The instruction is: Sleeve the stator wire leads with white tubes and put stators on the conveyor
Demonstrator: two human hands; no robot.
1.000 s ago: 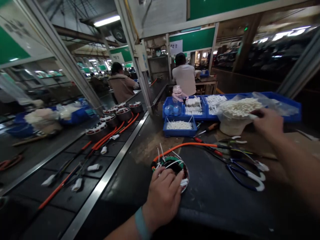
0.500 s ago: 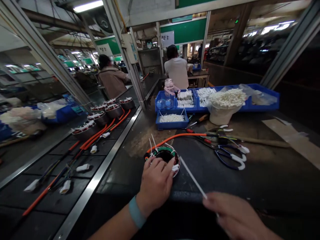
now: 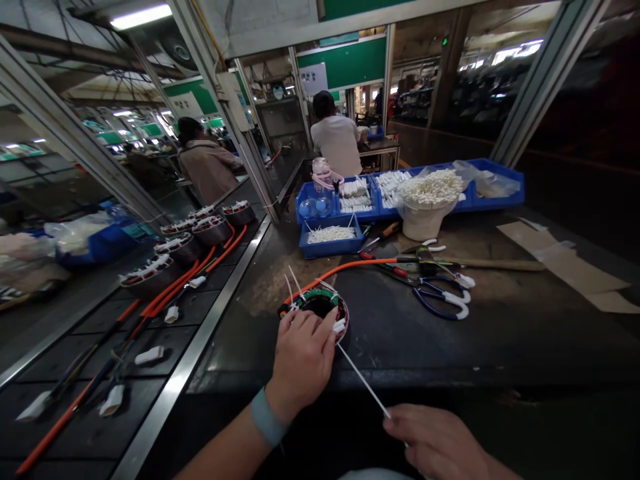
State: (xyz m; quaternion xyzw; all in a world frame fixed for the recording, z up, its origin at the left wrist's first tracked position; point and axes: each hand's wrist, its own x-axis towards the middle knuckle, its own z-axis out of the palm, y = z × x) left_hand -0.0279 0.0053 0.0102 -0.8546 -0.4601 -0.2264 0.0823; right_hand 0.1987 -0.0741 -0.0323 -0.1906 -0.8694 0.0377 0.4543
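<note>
A ring-shaped motor stator (image 3: 344, 312) with red windings, green parts and white sleeves lies on the dark bench. Two white cable ties (image 3: 296, 283) stick up from its far left side, where an orange cable (image 3: 345, 267) joins it. My left hand (image 3: 303, 353) grips the near side of the stator, its fingers curled over the rim and hiding part of it. At the lower right, my right hand (image 3: 435, 437) pinches a long white cable tie (image 3: 364, 380). The far end of that tie reaches the stator's near right edge, beside my left hand.
A small blue bin of white ties (image 3: 330, 248) stands behind the stator. Beyond it are blue bins (image 3: 487, 200) and a bucket (image 3: 425, 220) of white pieces. Blue-handled pliers (image 3: 443, 297) lie right. More stators (image 3: 147, 277) sit on the conveyor at left. Two people work farther back.
My right hand has moved left and down, bringing the tie's tip from beside the stator to its near edge. My left hand stays on the stator. The whole view has shifted slightly.
</note>
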